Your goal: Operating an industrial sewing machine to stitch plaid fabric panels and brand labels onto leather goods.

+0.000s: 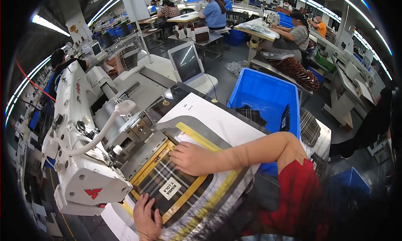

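A white sewing machine [83,153] fills the left side, its head above a grey template [186,122] with yellow strips. In the template lies a dark plaid fabric piece [157,174] with a white label patch [171,187], framed by yellow edging. My right hand [190,158] reaches in from the right, its fingers resting on the upper right of the plaid piece and frame. My left hand [146,220] is at the lower left, fingers apart on the plaid piece's lower edge beside the machine head. White sheets [209,110] lie under the template.
A blue bin [264,86] with plaid pieces stands at the right, near another blue bin [349,184]. A screen [186,63] sits behind the machine. Co-workers [213,14] sit at tables farther back. A stack of brown pieces [289,71] lies on a low bench.
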Available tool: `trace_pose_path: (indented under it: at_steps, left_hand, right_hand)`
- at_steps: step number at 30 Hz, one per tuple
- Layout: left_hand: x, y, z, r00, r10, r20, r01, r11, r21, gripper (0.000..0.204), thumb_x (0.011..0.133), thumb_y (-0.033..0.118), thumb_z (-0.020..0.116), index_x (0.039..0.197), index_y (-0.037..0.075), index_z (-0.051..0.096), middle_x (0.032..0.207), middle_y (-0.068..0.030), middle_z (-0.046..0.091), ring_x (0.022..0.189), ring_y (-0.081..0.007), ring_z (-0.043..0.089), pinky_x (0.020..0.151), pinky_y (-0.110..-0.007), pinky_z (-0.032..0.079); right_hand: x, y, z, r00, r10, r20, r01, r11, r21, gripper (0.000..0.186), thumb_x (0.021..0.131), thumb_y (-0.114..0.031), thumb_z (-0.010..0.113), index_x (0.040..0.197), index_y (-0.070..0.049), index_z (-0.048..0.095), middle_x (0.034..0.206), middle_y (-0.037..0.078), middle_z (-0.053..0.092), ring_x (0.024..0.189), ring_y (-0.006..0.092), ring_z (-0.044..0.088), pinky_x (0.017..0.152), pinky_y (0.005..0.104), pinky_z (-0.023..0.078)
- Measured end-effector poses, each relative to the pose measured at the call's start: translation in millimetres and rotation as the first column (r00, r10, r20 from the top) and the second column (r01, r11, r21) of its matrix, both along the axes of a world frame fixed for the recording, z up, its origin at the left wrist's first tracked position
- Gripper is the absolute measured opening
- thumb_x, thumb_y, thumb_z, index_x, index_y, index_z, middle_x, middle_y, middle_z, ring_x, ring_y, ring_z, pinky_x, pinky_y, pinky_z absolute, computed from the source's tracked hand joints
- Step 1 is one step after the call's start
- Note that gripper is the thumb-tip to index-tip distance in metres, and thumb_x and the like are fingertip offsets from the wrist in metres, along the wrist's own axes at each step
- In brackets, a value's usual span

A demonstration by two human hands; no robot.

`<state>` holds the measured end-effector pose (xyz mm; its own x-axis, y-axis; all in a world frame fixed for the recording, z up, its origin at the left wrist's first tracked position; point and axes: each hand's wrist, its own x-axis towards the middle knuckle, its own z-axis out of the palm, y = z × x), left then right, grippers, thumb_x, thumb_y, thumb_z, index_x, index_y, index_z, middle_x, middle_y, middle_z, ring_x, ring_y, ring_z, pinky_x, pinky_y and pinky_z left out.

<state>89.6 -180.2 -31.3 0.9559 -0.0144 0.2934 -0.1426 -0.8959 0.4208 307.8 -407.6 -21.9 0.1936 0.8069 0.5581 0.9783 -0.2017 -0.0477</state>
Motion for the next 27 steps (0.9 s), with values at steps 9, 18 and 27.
trace_pose_path:
  at_steps: [9, 18, 27]
  left_hand:
    - [4, 23, -15, 0.990, -0.109, 0.090, 0.096, 0.986, 0.138, 0.039, 0.085, 0.008, 0.062, 0.123, 0.001, 0.056, 0.130, -0.0177, 0.054, 0.122, -0.0349, 0.050, 0.103, -0.045, 0.041]
    - [4, -1, 19, 0.998, 0.017, -0.068, -0.009, 0.994, 0.111, 0.040, 0.086, 0.011, 0.060, 0.126, 0.004, 0.056, 0.132, -0.0193, 0.052, 0.123, -0.0402, 0.048, 0.105, -0.048, 0.039]
    - [3, -20, 35, 0.981, 0.178, -0.082, -0.167, 0.977, 0.130, 0.039, 0.078, 0.017, 0.067, 0.114, 0.005, 0.061, 0.124, -0.0126, 0.058, 0.120, -0.0314, 0.051, 0.108, -0.050, 0.032]
  right_hand:
    - [5, 5, -11, 1.000, 0.019, 0.022, -0.021, 0.996, 0.083, 0.024, 0.079, -0.024, 0.067, 0.089, -0.002, 0.063, 0.104, 0.011, 0.062, 0.100, 0.0253, 0.055, 0.092, 0.0357, 0.042]
    - [8, 5, -11, 0.998, 0.032, -0.055, -0.036, 0.997, -0.062, 0.033, 0.078, -0.027, 0.068, 0.096, 0.001, 0.064, 0.111, 0.014, 0.063, 0.103, 0.0261, 0.057, 0.094, 0.0366, 0.042]
    - [7, 4, 3, 0.991, 0.101, -0.089, -0.109, 0.990, -0.085, 0.030, 0.075, -0.029, 0.070, 0.086, -0.002, 0.063, 0.103, 0.014, 0.062, 0.100, 0.0261, 0.057, 0.091, 0.0383, 0.044]
